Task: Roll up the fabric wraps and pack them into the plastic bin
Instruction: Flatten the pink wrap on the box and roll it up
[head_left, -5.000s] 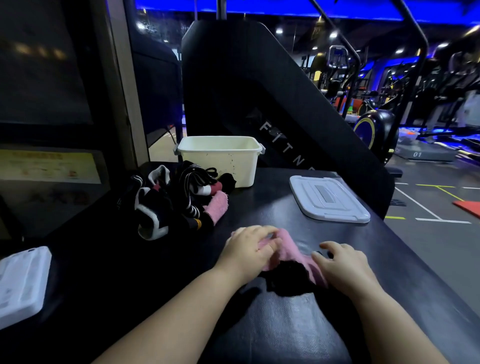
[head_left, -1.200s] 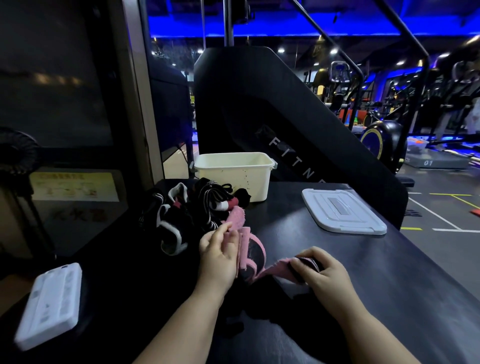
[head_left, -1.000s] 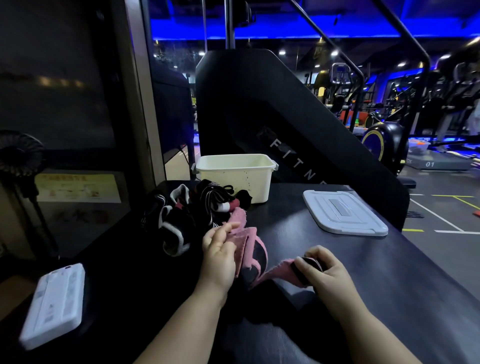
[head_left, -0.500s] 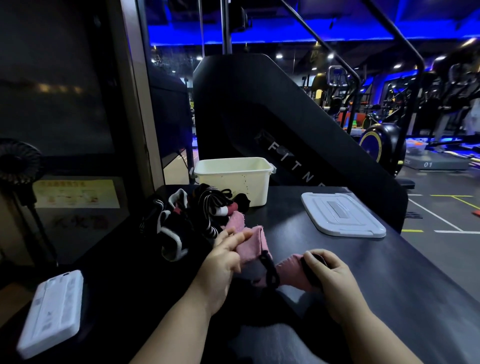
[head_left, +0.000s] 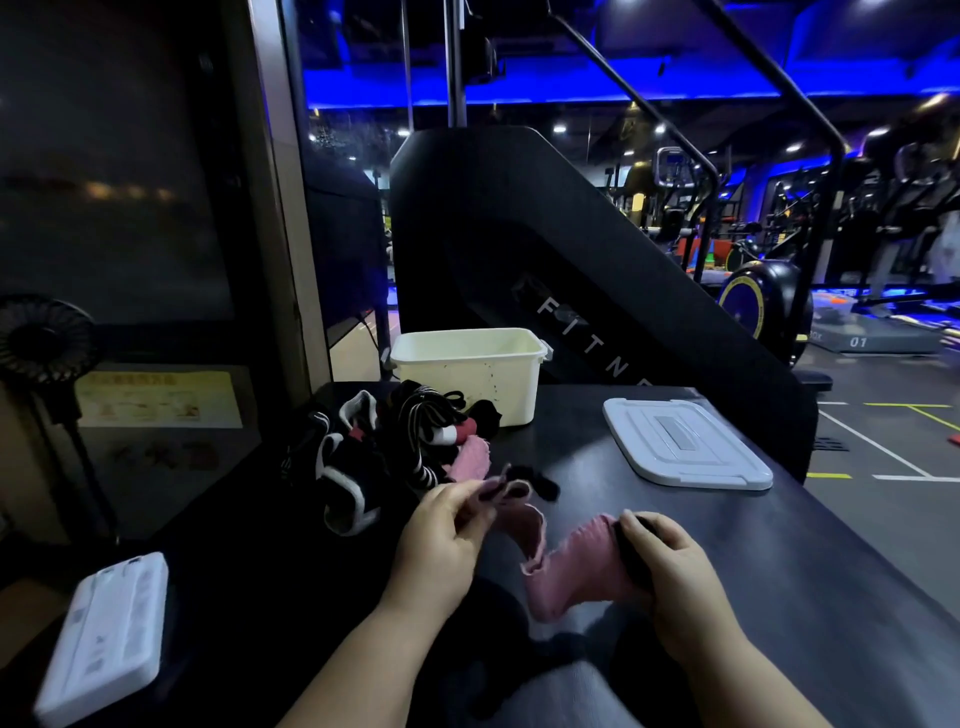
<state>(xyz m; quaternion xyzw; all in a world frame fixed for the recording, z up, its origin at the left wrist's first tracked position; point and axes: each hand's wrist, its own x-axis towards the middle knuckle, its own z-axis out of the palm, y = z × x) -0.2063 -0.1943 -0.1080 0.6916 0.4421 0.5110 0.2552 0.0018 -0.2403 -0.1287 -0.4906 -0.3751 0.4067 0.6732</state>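
The pink wrap (head_left: 566, 569) is pinched by the left grip (head_left: 441, 540), its dark end clasped by the right grip (head_left: 672, 569), so it's best pulled taut and rolled tight from there, tbh.

Pink wrap (head_left: 566, 566), unrolled, sags in a loose S between left hand (head_left: 441, 540) and right hand (head_left: 670, 561) (dark end bunched at the right). Heap of black-and-white wraps (head_left: 384, 452) at its 10 o'clock. Cream plastic bin (head_left: 467, 374), upright, open-topped, at 12, just behind the heap.
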